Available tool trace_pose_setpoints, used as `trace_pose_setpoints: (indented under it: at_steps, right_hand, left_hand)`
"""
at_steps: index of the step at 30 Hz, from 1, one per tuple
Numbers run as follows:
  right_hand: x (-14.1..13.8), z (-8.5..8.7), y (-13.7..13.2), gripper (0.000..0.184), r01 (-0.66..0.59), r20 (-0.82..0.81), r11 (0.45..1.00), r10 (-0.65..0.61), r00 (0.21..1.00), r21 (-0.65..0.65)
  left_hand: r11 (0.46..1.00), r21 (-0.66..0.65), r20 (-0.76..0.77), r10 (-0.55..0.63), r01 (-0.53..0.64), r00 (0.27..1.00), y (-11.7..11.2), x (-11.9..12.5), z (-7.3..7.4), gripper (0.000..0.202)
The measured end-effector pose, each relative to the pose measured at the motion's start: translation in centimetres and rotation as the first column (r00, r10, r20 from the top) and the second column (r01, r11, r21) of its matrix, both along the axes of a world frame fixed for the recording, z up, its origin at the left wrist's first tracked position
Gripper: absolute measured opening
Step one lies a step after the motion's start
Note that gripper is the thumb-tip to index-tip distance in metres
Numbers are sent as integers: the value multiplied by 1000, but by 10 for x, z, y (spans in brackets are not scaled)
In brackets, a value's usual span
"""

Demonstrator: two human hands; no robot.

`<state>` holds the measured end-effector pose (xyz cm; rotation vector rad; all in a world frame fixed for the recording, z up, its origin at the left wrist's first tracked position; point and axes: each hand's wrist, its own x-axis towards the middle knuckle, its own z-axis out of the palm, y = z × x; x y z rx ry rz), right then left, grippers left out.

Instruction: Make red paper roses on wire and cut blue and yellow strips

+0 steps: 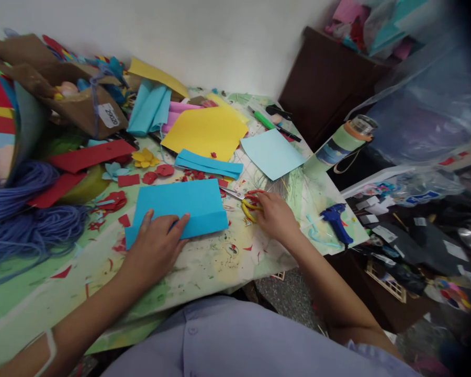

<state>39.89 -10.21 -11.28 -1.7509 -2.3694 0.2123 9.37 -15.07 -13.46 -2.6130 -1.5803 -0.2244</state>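
My left hand (156, 242) lies flat with fingers spread on the near edge of a folded blue paper sheet (180, 207), pressing it to the table. My right hand (272, 214) is curled over the yellow handles of a pair of scissors (246, 203), which lie on the table with the blades pointing left toward the blue sheet. Red paper scraps (157, 174) and small cut flowers lie just beyond the sheet.
A yellow sheet (206, 131), a pale blue sheet (272, 153) and blue strips (208, 164) lie further back. A blue glue gun (336, 222) rests near the table's right edge, a bottle (343, 140) beyond it. Blue yarn (27, 209) fills the left side.
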Motion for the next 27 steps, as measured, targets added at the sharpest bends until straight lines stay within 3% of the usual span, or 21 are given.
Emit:
trace_pose_setpoints:
  at_steps: [5, 9, 12, 18, 21, 23, 25, 27]
  right_hand:
    - [-17, 2, -7, 41, -31, -41, 997, 33, 999, 68]
    - [-12, -6, -4, 46, 66, 74, 998, -66, 995, 1]
    - [-4, -7, 3, 44, 76, 97, 995, -70, 993, -60]
    - [4, 13, 5, 40, 160, 80, 983, -154, 985, -90]
    - [14, 24, 0, 44, 205, -42, 975, -209, 977, -83]
    - [21, 28, -2, 56, 142, -195, 981, -167, 967, -133]
    - [26, 30, -4, 65, -5, -353, 980, -67, 933, -200]
    - [28, 31, -7, 63, -160, -473, 948, 13, 881, -273]
  left_hand:
    - [999, -31, -8, -17, 17, 1000, -1, 0, -2, 48]
    - [999, -33, -18, -7, 6, 1000, -3, -3, -1, 48]
    - [1000, 8, -14, -10, 11, 1000, -2, -8, 3, 49]
    - [1000, 4, 43, -7, 7, 999, -1, -19, 15, 47]
    - [1000, 20, 65, -16, 14, 998, -1, -26, 17, 47]
    - [999, 47, 81, -20, 17, 997, -1, -30, 16, 47]
    - [998, 60, 89, -25, 20, 996, 0, -32, 16, 47]
    - [997, 67, 83, -33, 27, 996, 0, -33, 15, 46]
